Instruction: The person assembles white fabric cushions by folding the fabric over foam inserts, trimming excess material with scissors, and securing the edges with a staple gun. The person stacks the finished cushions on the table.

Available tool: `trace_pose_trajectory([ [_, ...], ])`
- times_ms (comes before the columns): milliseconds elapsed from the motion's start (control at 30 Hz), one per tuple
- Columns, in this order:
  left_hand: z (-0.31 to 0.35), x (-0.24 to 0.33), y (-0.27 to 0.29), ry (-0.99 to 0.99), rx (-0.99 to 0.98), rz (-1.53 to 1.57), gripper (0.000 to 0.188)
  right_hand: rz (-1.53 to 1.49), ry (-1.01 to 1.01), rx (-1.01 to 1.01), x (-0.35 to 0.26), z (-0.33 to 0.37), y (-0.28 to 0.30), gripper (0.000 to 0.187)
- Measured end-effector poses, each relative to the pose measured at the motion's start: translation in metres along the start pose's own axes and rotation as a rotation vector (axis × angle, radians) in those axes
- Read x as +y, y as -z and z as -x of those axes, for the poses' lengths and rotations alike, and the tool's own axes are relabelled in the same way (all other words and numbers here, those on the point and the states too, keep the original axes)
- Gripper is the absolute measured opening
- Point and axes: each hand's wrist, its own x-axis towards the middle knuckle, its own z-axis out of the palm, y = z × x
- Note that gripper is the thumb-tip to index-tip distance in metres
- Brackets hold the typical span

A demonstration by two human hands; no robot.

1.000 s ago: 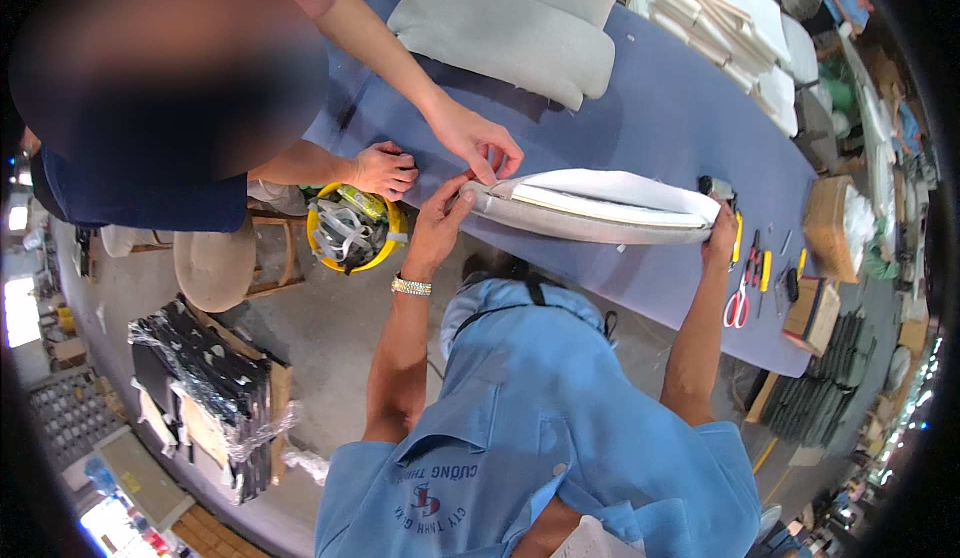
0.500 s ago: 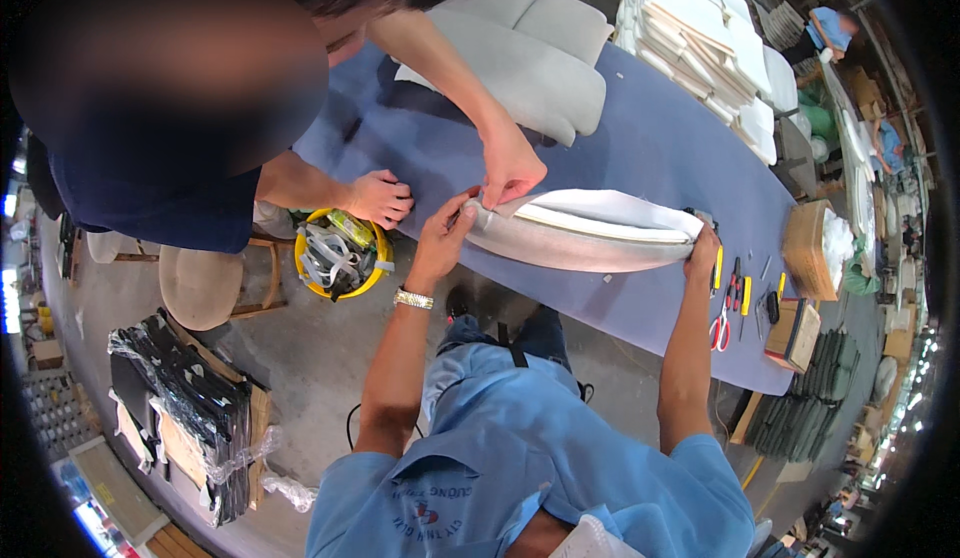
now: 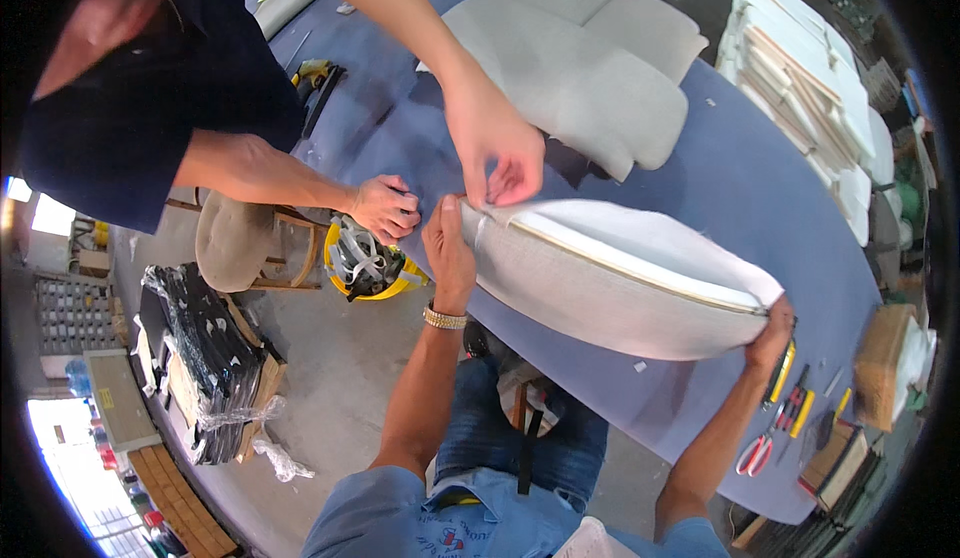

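Light-blue shirt (image 3: 385, 508), metal wristband (image 3: 444, 319), blue jeans (image 3: 468, 428)

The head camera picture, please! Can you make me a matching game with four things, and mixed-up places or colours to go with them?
Things:
1. left hand
2. right hand
3. scissors
4. yellow container

Places, colours and states:
A. red-handled, lying on the blue table
B. gripping the pale fabric piece at the end nearer the scissors
C. full of jumbled straps
D. gripping the pale fabric piece at the end beside another person's hand

Right pairs: 1-D, 2-B, 3-A, 4-C
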Motion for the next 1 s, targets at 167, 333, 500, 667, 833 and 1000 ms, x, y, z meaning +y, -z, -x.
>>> trace_pose_trajectory([
  [167,-0.008,-0.014,-0.019,0.008,0.026,0.132,0.054,0.109,0.109,-0.023,0.014,-0.033,0.018,0.031],
  [333,-0.004,-0.008,-0.024,-0.098,0.059,0.164,0.053,0.041,0.216,-0.108,0.029,-0.055,0.063,0.038],
  [500,0.013,-0.010,-0.010,-0.157,0.195,0.260,0.051,0.345,0.528,-0.087,-0.008,-0.027,0.047,0.052],
  [667,0.038,0.001,0.012,-0.236,0.229,0.645,0.051,0.264,0.803,-0.186,-0.030,-0.030,0.053,0.046],
  [833,0.085,0.040,-0.008,-0.271,0.200,0.617,0.053,0.090,0.662,0.109,-0.039,-0.038,-0.017,0.039],
  [1000,0.123,0.050,0.008,-0.447,0.208,0.500,0.051,-0.051,0.584,0.106,-0.031,-0.035,-0.022,0.043],
])
